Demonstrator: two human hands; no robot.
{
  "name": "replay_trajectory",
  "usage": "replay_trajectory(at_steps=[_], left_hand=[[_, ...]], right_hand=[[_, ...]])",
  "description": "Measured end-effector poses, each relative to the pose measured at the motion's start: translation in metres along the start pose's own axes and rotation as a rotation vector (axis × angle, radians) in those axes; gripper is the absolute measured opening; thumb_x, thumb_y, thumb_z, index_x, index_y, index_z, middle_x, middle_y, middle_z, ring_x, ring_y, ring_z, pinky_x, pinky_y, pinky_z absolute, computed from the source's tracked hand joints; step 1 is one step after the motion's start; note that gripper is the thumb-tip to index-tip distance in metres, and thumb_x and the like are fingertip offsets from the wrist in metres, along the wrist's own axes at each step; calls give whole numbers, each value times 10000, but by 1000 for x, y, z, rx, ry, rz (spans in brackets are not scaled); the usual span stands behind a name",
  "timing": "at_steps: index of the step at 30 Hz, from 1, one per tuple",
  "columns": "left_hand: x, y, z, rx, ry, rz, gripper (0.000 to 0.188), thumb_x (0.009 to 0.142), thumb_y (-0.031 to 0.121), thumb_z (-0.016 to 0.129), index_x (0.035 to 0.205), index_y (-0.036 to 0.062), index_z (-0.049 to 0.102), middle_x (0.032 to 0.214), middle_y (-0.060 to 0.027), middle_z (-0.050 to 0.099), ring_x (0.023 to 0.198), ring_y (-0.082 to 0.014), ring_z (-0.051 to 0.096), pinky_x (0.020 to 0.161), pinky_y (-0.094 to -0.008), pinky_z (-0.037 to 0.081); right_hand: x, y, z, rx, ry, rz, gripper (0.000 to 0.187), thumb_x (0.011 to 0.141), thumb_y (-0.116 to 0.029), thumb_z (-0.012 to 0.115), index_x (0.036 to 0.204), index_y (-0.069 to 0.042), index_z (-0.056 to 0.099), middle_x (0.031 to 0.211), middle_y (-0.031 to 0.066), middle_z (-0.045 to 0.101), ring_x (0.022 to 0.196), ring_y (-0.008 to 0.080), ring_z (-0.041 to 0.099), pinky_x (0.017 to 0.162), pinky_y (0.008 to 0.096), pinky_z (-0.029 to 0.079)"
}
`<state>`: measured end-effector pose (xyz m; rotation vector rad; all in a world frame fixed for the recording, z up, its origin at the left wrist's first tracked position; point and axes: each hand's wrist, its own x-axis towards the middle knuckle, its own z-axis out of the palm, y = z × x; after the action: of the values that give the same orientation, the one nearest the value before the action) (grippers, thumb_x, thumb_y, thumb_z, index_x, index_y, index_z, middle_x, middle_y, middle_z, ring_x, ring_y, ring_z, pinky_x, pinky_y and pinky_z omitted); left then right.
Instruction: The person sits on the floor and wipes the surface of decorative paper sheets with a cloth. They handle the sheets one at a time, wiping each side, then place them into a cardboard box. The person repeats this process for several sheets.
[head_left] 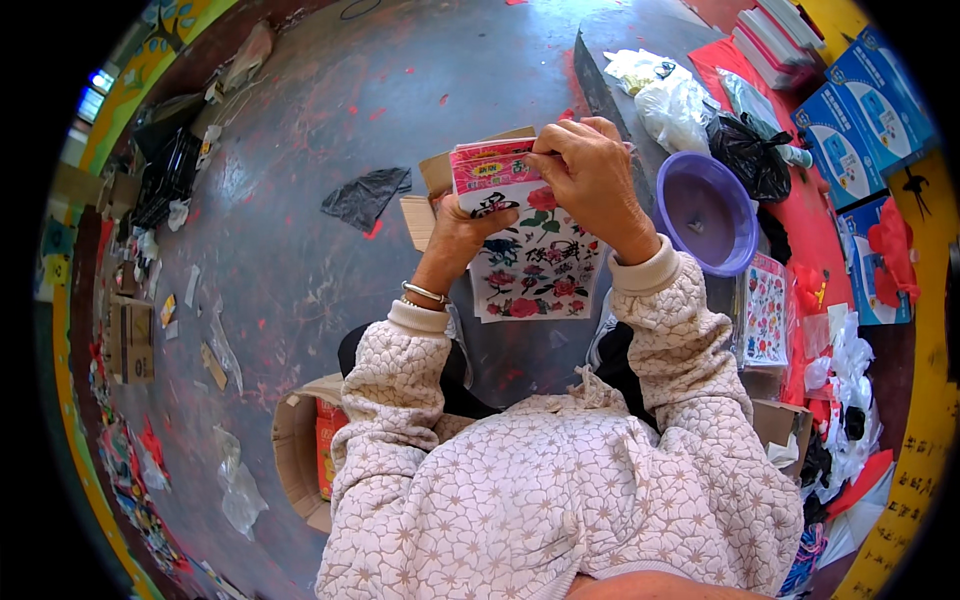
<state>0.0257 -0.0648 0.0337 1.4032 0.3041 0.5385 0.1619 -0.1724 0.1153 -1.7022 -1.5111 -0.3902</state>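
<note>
A stack of flower sticker sheets (535,275) hangs in front of me, printed with red roses and black lettering under a pink header strip (487,172). My left hand (462,235) grips its left edge, thumb across the front; a pale bangle circles that wrist. At the top right corner, my right hand (592,180) pinches the header with thumb and fingers closed. Whether it has one sheet or several there is hidden. Behind the sheets, an open cardboard box (418,222) stands on the floor, mostly covered from view.
A purple basin (745,252) sits to the right, near white plastic bags (672,108) and a black bag (745,160). Further right are blue boxes (840,140) and another sticker pack (765,315). A cardboard box (295,440) stands by my left side. Black plastic (368,198) lies on the floor.
</note>
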Motion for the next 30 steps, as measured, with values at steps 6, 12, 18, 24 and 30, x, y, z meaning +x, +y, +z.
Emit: replay_trajectory(at_steps=[6,12,18,24,30], left_hand=[[-1,4,2,-9,-36,-13,243,721,6,681,957,10,624,868,2,622,765,-73,562,678,-236,480],[-2,4,3,-28,-42,-6,261,714,6,687,967,13,620,878,1,620,774,-74,563,684,-238,478],[-1,4,-2,-7,-52,-67,251,714,12,689,956,22,624,870,1,625,786,-71,561,692,-234,472],[-1,8,-1,40,-76,-63,229,734,42,677,952,18,613,864,-1,617,781,-74,557,692,-236,471],[-1,13,-1,79,-64,-71,219,751,73,676,951,14,608,861,2,614,769,-69,549,681,-237,467]], right_hand=[[-1,-1,2,4,3,75,130,777,-138,609,697,-49,559,622,58,569,581,220,541,870,410,347],[-2,0,1,29,-62,133,125,799,-151,586,721,-58,557,608,57,576,580,221,551,914,441,319],[-1,3,-2,41,-58,146,131,808,-150,572,716,-60,544,586,64,569,568,233,547,913,425,326],[-1,3,-3,42,-5,148,137,801,-148,580,712,-53,536,592,79,568,562,249,548,889,429,343],[-1,4,-4,36,22,132,133,799,-141,581,711,-54,531,604,83,574,559,256,549,883,434,341]])
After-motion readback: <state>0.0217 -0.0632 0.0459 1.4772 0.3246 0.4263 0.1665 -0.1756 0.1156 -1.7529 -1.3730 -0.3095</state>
